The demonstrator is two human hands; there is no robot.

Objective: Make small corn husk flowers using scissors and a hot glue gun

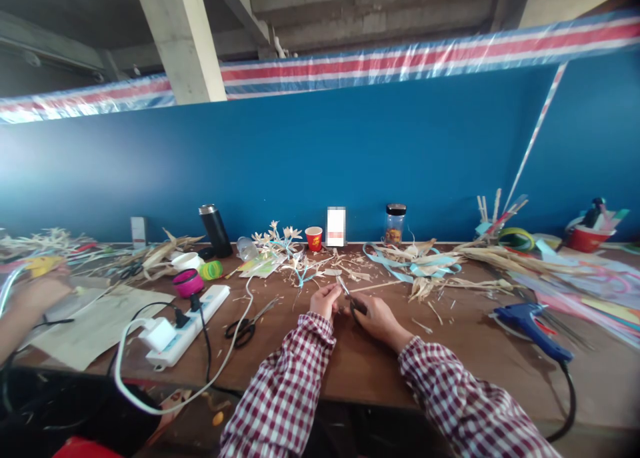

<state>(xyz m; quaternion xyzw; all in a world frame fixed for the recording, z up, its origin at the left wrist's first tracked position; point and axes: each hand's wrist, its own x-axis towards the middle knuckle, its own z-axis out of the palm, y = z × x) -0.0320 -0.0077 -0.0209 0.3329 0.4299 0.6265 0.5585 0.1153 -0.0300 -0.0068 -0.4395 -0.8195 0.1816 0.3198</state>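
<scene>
My right hand is closed round the black handles of a small pair of scissors, blades pointing up and left. My left hand pinches something small and pale right at the blades; I cannot make out what it is. Both hands sit over the brown wooden table, near its front middle. Both sleeves are red-and-white checked. Just beyond the hands lie dry straw strips and small straw flowers on light-blue stems.
A second pair of black scissors lies left of my hands, beside a white power strip with cables. A blue glue gun lies at the right. Cups, a jar, a black flask and tape rolls stand along the blue wall. Another person's hand works at far left.
</scene>
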